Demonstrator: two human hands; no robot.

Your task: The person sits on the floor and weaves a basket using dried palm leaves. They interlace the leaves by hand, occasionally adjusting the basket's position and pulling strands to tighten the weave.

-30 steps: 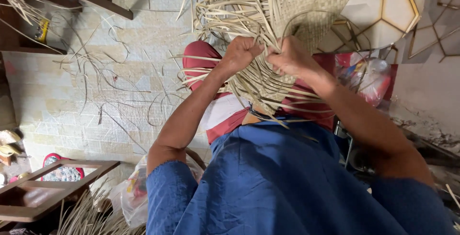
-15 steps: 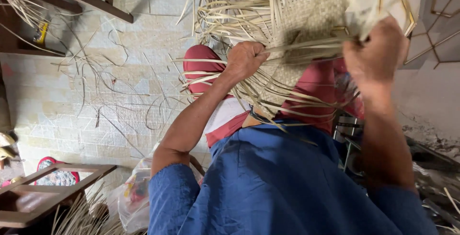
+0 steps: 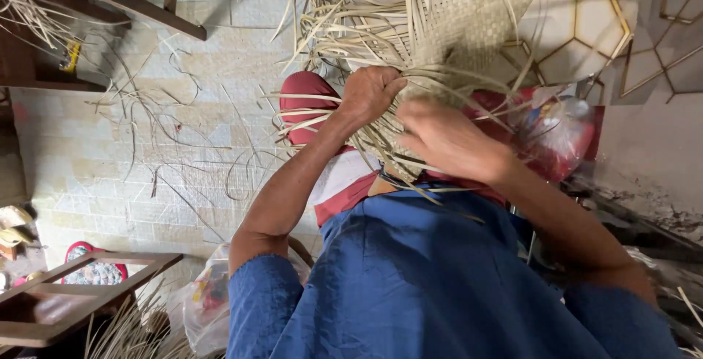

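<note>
Head view, looking down over the blue shirt (image 3: 439,286). A half-woven mat (image 3: 469,22) of pale flat strips lies across the person's lap and red-trousered knees, its woven part at the top of the frame and its loose ends fanning toward the body.

Left hand (image 3: 370,95) — curled shut on a bunch of loose strips (image 3: 307,113) at the near edge of the weave. Right hand (image 3: 447,139) — lies just beside it on the strips, fingers partly folded; whether it pinches one strip or only presses them down I cannot tell.

Risks, as judged from this frame:
- The free ends are many and crossed; the wrong strip could be picked up and the over-under order lost.
- A hard pull on the bunch could loosen or pucker the woven edge.
- Dry strips bent sharply at the fist may crack.
- A plastic bag (image 3: 564,135) sits near the right forearm and could snag stray ends.

Scattered offcuts lie on the tiled floor (image 3: 183,154); a wooden frame (image 3: 80,293) stands well apart.
</note>
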